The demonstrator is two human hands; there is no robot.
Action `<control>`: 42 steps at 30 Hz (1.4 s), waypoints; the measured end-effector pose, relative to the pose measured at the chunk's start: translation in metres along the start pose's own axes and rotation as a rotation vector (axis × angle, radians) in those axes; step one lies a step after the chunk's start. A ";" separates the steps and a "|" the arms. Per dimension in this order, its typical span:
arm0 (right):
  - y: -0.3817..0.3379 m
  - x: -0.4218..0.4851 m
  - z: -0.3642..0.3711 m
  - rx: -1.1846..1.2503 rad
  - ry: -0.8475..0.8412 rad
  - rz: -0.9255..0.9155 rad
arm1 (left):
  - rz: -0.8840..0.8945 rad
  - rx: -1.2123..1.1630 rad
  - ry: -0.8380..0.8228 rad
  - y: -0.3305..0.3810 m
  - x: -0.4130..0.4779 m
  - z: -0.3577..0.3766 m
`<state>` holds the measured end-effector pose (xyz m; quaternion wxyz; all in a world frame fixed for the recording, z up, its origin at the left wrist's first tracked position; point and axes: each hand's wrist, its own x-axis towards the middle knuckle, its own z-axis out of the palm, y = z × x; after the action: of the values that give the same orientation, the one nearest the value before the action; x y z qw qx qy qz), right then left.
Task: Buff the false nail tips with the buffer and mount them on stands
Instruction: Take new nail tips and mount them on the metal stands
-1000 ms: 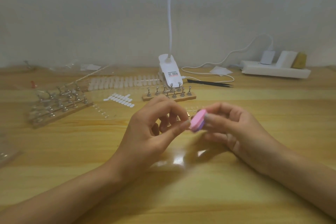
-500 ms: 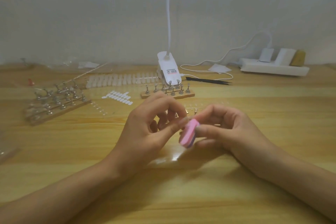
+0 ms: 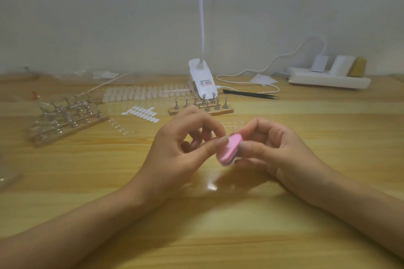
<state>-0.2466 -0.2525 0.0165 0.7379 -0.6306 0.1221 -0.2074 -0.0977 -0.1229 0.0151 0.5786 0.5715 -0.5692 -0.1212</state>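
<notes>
My left grip (image 3: 185, 146) and right grip (image 3: 273, 150) meet.
Right fingers curl round the buffer (image 3: 229, 148); left thumb and forefinger pinch beside it.

Buffer (image 3: 229, 148) pink on top w/ a purple underlayer. Desk (image 3: 218, 236) yellow-tan wood grain, paler bands. Clip lamp (image 3: 202, 81) white, label w/ red print. Power strip (image 3: 328, 81) white; tweezers (image 3: 251, 94) black. Nail tips (image 3: 142, 95) milky white. Stands (image 3: 225, 102) silver on tan wood bases. Wall (image 3: 109, 17) pale grey.
</notes>
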 end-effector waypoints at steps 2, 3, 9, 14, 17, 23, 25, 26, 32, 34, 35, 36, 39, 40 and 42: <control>0.000 0.000 0.000 -0.010 -0.010 -0.008 | -0.004 -0.004 -0.003 0.000 0.000 0.001; 0.000 0.000 0.000 -0.004 0.001 -0.018 | -0.013 -0.009 0.000 0.000 0.001 0.001; 0.001 0.000 -0.001 0.027 -0.014 -0.023 | -0.038 -0.032 0.009 -0.002 0.001 0.000; 0.002 0.001 -0.002 0.023 -0.005 -0.016 | -0.026 -0.011 0.007 -0.001 0.001 0.001; 0.003 0.001 -0.002 0.009 -0.068 -0.015 | -0.013 -0.006 0.002 -0.001 0.001 0.001; 0.004 0.001 -0.003 0.028 -0.057 -0.027 | -0.009 -0.013 -0.005 -0.001 0.001 0.002; 0.004 0.001 -0.004 0.029 -0.005 -0.029 | -0.009 0.002 0.001 -0.002 0.001 0.001; 0.004 0.001 -0.004 0.024 -0.019 -0.024 | -0.008 0.009 0.006 -0.002 0.001 0.001; 0.003 0.001 -0.004 0.030 -0.028 -0.022 | 0.016 0.035 0.009 -0.002 0.000 0.001; 0.003 0.002 -0.003 0.021 -0.072 -0.020 | 0.026 0.026 -0.004 -0.002 0.000 0.001; 0.003 0.002 -0.004 0.018 -0.047 -0.027 | 0.027 0.024 -0.007 -0.002 0.000 0.001; 0.004 0.002 -0.004 0.020 -0.014 -0.035 | 0.023 0.023 -0.005 -0.002 0.000 0.001; 0.003 0.002 -0.003 0.019 -0.072 -0.018 | 0.017 0.029 -0.001 -0.002 0.001 0.000; 0.003 0.002 -0.003 0.011 -0.082 -0.015 | 0.020 0.030 -0.003 -0.002 0.001 0.000; 0.003 0.001 -0.003 0.010 -0.015 -0.032 | 0.022 0.033 -0.006 -0.002 0.000 0.000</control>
<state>-0.2464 -0.2558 0.0135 0.7384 -0.6304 0.1057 -0.2151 -0.0965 -0.1240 0.0134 0.5688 0.5742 -0.5790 -0.1071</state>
